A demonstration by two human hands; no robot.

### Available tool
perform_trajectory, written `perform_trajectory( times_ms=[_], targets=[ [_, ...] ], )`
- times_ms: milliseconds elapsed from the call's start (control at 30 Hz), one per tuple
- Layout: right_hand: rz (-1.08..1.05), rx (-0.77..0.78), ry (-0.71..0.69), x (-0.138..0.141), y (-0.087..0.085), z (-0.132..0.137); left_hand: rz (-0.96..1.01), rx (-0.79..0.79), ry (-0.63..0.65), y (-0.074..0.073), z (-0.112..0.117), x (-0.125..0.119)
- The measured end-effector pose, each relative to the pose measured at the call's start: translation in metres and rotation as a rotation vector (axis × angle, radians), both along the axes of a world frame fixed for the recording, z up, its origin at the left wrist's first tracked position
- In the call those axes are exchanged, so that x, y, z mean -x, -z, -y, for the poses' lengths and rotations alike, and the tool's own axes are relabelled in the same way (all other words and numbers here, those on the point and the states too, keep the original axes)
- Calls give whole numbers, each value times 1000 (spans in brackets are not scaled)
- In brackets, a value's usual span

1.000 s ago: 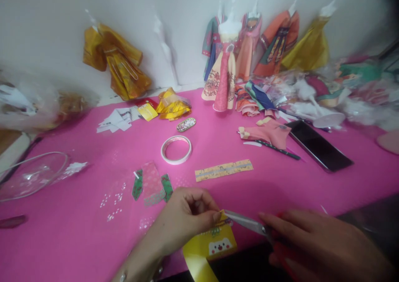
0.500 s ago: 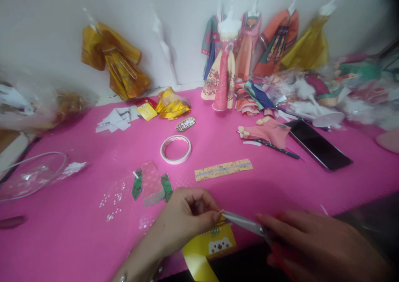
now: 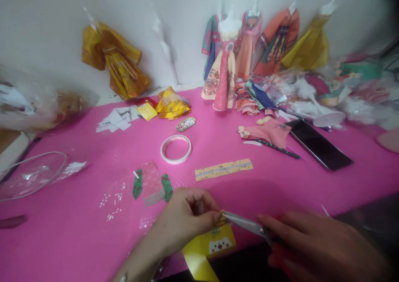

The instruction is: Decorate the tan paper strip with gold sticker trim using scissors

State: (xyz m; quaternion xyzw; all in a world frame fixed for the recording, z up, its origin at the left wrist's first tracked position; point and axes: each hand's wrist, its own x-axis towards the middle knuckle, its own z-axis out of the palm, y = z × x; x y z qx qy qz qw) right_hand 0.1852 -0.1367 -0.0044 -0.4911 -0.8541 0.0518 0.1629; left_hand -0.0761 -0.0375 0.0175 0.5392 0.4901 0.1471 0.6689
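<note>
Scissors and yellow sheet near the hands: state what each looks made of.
The scissors: blades look like bare metal, grey with a pale sheen; handle seems red plastic, mostly hidden. The yellow sheet: likely glossy paper or thin card, printed, curling with a bright highlight.

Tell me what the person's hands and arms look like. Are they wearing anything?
Both hands are bare, no gloves. The left hand has a bare forearm with no sleeve, and something small and shiny, maybe a bracelet, sits at the wrist. The right hand looks blurry; no sleeve shows.
</note>
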Motion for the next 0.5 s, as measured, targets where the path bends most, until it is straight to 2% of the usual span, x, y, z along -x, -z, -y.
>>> perform_trajectory(
  times_ms=[233,500],
  targets=[
    [-14,-6,6,3,-3,-3,6,1,-4,1,-1,-2],
    [53,-72,-49,-1,-3,-3,9,10,-11,0,0,-2]
  ],
)
